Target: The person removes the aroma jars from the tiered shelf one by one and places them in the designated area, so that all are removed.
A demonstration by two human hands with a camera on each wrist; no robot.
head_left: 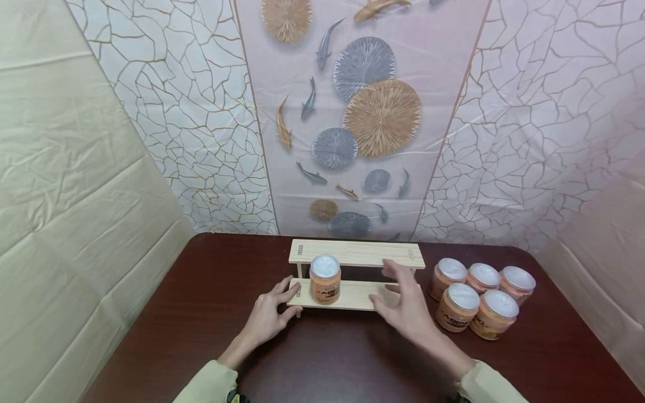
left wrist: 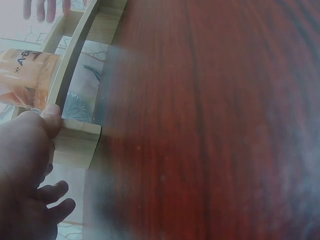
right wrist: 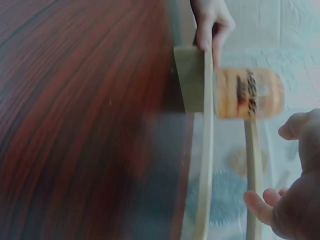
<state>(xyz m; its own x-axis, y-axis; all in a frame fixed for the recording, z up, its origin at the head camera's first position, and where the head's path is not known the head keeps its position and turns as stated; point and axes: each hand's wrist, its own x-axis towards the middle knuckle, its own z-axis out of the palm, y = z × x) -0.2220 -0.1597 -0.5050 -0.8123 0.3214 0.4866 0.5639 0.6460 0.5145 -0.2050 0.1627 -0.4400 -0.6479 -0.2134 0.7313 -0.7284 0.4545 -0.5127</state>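
Note:
A two-tier wooden rack (head_left: 355, 295) stands at the back of the table. On the left part of its lower tier sits an orange jar (head_left: 325, 286) with a silvery top and dark lettering, upright. My left hand (head_left: 266, 314) pinches the left end of that lower tier, the thumb (left wrist: 51, 117) against its front edge. Above the rack's right part is my right hand (head_left: 410, 307), fingers spread and slightly bent, holding nothing. In the right wrist view a gap shows between the right hand (right wrist: 295, 185) and the jar (right wrist: 247, 93).
Several more orange jars (head_left: 457, 308) with silvery tops stand close together on the table right of the rack. The dark red-brown table (head_left: 322, 358) runs back to a patterned cloth wall (head_left: 353, 184). Pale cloth (head_left: 75, 224) hangs at the left.

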